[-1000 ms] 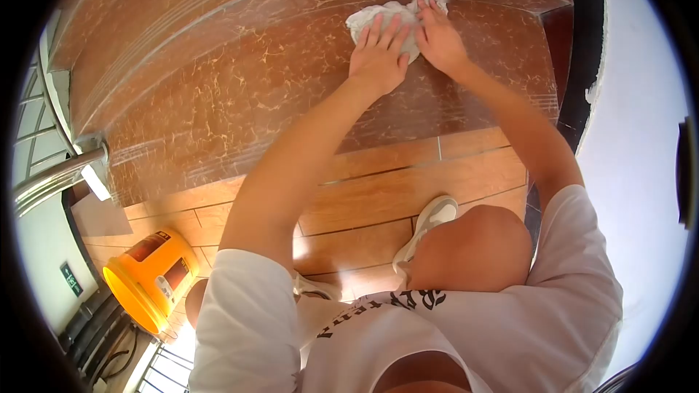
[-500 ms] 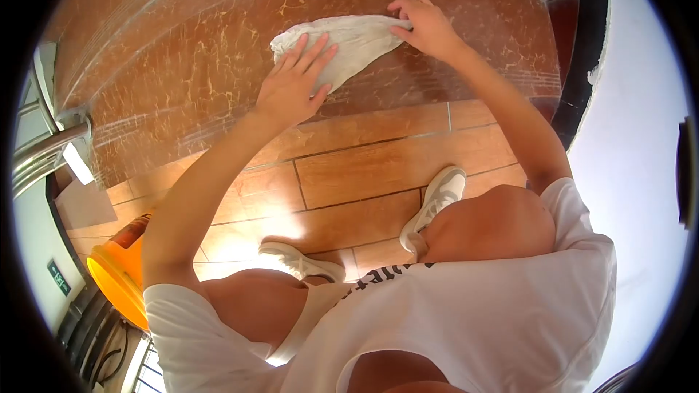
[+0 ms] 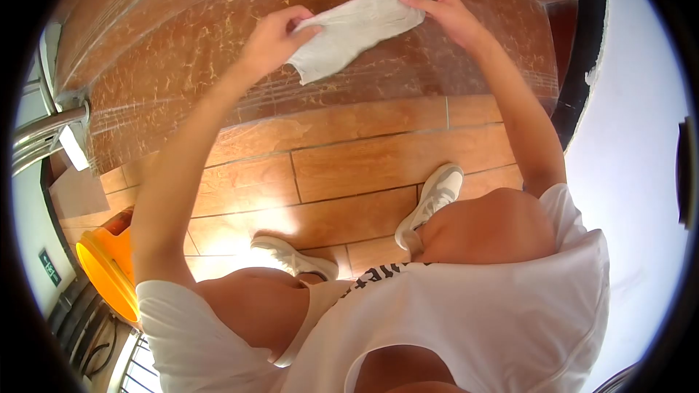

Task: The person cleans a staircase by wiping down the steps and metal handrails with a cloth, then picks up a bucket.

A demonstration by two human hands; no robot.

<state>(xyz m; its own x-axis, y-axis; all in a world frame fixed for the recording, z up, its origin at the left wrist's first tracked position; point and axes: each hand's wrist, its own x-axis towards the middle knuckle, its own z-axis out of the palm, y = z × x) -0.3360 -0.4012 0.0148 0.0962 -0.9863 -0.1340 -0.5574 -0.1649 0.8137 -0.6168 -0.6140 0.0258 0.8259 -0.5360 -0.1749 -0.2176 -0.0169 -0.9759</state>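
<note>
Marbled step (image 3: 182, 76) | yellow bucket (image 3: 122, 251), contents unclear | left fingers (image 3: 293, 14), right fingers (image 3: 422, 4) pinch cloth (image 3: 357, 33)

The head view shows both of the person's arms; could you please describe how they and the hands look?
The left hand and right hand are bare, without gloves, and no watch or bracelet shows at either wrist. The sleeves are short and white, part of a shirt with dark lettering.
</note>
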